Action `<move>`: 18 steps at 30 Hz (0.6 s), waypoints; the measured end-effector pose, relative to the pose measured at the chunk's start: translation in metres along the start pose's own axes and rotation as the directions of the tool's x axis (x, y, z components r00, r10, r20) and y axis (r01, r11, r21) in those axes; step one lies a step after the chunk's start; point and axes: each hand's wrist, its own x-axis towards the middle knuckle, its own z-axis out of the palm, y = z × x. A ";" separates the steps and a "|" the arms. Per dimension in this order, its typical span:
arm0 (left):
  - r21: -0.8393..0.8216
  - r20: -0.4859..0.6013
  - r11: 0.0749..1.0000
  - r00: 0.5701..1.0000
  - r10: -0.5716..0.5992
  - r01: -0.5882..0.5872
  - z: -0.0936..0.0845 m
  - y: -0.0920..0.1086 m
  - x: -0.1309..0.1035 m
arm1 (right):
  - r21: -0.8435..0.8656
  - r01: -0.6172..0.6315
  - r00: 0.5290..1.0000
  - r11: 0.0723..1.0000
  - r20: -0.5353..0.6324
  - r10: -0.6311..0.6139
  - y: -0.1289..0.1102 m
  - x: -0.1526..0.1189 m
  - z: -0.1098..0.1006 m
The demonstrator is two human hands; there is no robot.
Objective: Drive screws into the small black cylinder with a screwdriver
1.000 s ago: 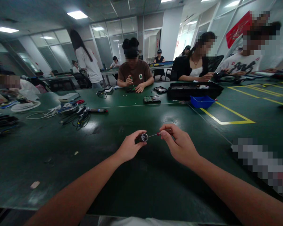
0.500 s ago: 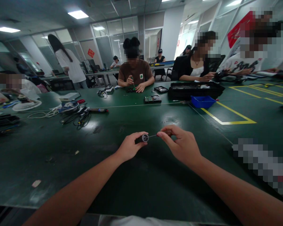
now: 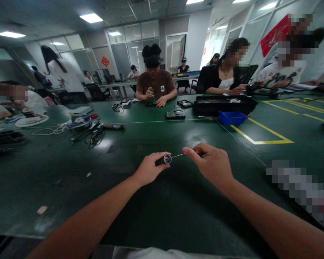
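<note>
My left hand [image 3: 149, 169] grips a dark cylindrical part [image 3: 161, 160] between thumb and fingers, its round, light-rimmed open end turned toward the right. In my right hand [image 3: 214, 162] is a screwdriver [image 3: 198, 150] with an amber-brown handle and a red collar. Its thin metal shaft points left and reaches the cylinder's open end; whether the tip touches anything inside is too small to tell. Both hands are held over the green table [image 3: 140, 223], near its middle.
Cables [image 3: 93, 135] and a pen-like tool [image 3: 113, 126] lie at the left. Farther back are a circuit-board drive [image 3: 175, 114], a blue bin [image 3: 232, 117] and a long black tray [image 3: 224, 104]. A person [image 3: 156, 84] works opposite. A pixelated object [image 3: 302, 187] is at the right.
My right hand has shifted slightly to the right with the screwdriver, and more of its handle shows. The left hand and cylinder have barely moved. A standing person behind has moved left.
</note>
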 end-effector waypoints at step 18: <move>0.044 0.019 0.999 1.000 0.018 -0.019 -0.001 -0.005 0.000 | 0.168 0.245 0.941 0.955 0.194 -0.275 -0.002 -0.005 -0.003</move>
